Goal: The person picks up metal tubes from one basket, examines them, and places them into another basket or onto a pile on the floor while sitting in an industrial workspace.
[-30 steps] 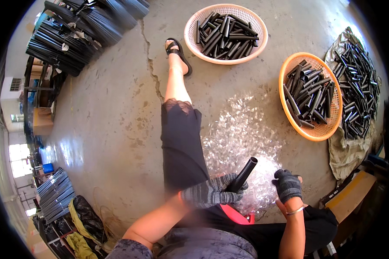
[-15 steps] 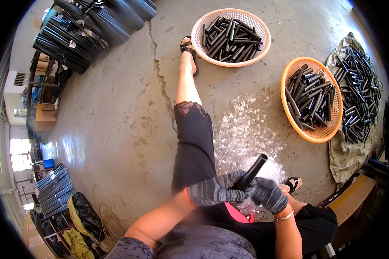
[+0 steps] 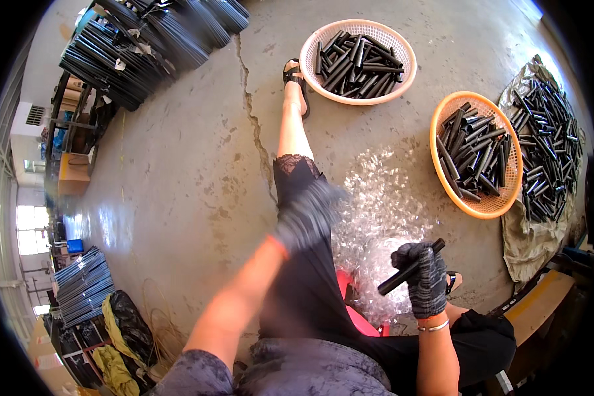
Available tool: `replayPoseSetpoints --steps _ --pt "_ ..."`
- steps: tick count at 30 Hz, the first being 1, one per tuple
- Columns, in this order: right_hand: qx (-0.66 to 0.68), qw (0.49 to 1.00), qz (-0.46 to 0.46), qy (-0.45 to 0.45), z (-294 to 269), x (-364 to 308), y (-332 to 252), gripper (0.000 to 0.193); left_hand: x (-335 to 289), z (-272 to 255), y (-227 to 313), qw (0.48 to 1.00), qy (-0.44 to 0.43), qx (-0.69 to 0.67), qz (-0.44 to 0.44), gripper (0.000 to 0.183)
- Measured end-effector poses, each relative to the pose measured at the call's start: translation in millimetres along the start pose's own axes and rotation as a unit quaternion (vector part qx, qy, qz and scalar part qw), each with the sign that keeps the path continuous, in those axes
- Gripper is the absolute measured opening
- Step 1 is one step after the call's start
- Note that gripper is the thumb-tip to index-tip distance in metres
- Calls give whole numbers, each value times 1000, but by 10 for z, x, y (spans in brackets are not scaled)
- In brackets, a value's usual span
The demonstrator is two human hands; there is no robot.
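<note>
My right hand (image 3: 428,280), in a dark grey knitted glove, is closed around a short black tube (image 3: 395,280) that slants up to the right, above the pile of clear plastic scraps (image 3: 376,218). My left hand (image 3: 307,216), gloved the same way, is over my left leg and apart from the tube. Motion smears its fingers, so whether it holds anything does not show. Ahead, an orange basket (image 3: 479,212) of black tubes stands to the right, and a pale pink basket (image 3: 358,101) of similar tubes stands farther off near my left foot.
Loose black tubes (image 3: 548,145) lie heaped on a wrinkled sheet (image 3: 523,247) at the right. Bundled long dark rods (image 3: 105,59) are stacked far left, with bluish rods (image 3: 84,280) at left. A cardboard piece (image 3: 538,300) is by my right knee. A crack (image 3: 249,109) crosses the floor.
My left hand has come off the tube and swung left and forward over my leg. My right hand has risen slightly to the right with the tube in it.
</note>
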State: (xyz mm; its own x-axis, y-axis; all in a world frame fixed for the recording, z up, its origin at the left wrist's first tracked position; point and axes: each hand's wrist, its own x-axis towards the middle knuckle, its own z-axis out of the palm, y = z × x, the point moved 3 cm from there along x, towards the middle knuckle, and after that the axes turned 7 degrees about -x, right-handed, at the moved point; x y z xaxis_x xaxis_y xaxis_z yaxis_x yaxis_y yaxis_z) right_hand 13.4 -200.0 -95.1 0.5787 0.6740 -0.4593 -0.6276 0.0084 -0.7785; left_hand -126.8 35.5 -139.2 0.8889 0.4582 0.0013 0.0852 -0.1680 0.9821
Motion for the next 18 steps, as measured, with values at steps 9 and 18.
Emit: replayPoseSetpoints --steps 9,18 --pt "-69 997 -14 -8 -85 -5 -17 20 461 -1183 -998 848 157 415 -288 39" --pt "-102 994 21 -21 -25 17 -52 20 118 -1142 -753 914 131 329 -196 20"
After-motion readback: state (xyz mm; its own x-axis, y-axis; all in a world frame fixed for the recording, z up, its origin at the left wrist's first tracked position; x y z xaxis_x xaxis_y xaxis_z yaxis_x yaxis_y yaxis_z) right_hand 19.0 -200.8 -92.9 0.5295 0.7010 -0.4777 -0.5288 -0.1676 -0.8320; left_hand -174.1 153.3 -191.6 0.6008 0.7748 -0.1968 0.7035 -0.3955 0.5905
